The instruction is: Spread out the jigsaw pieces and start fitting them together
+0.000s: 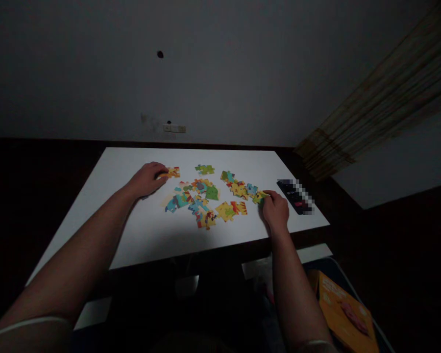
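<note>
Touching orange jigsaw pieces (174, 172) with left hand (149, 180), yellow-green jigsaw piece (258, 197) with right hand (277, 211), well apart; cannot tell whether clamped. Showing central jigsaw cluster (198, 203), apparently part-joined, on white table (143, 245) between hands; leaving green jigsaw pieces (205, 169), yellow jigsaw pieces (238, 189) outside it.

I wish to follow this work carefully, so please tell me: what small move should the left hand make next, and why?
Probably slide the orange puzzle part toward the middle pieces: the left hand is at its edge, and this part lies apart from them.
</note>
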Tool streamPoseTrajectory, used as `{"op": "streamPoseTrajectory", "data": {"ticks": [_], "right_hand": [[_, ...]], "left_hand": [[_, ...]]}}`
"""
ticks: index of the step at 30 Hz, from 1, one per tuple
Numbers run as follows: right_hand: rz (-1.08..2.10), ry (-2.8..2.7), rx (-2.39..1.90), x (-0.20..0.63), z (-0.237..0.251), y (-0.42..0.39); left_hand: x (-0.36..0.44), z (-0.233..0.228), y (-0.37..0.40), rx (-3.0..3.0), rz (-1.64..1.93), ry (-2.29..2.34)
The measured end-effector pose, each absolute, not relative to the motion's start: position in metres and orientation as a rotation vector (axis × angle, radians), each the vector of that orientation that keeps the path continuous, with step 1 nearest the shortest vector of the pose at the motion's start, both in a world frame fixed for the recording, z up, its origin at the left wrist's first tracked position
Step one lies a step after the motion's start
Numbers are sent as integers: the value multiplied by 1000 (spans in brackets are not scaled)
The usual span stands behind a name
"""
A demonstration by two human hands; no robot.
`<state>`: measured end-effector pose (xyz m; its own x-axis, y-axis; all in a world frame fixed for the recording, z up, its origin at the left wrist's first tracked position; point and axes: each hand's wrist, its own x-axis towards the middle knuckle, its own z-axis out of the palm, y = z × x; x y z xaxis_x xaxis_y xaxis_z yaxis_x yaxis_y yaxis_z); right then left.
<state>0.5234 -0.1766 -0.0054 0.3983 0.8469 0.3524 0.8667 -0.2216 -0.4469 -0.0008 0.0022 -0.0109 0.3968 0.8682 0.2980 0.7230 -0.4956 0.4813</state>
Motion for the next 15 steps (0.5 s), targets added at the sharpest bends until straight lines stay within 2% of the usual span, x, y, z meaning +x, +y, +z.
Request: {"op": "streamPoseTrajectory", "data": {"ticks": [7, 12, 15], "right_hand": [[-101, -1627, -1985, 510, -3, -177], [53, -2049, -1730, 501, 2, -182], [114, -2042, -1692, 503, 1, -181]], "left_hand": [[3, -9, 0, 2355, 791, 1392], [6, -5, -6, 2346, 777, 1404], [8, -4, -7, 2350, 782, 1394]]}}
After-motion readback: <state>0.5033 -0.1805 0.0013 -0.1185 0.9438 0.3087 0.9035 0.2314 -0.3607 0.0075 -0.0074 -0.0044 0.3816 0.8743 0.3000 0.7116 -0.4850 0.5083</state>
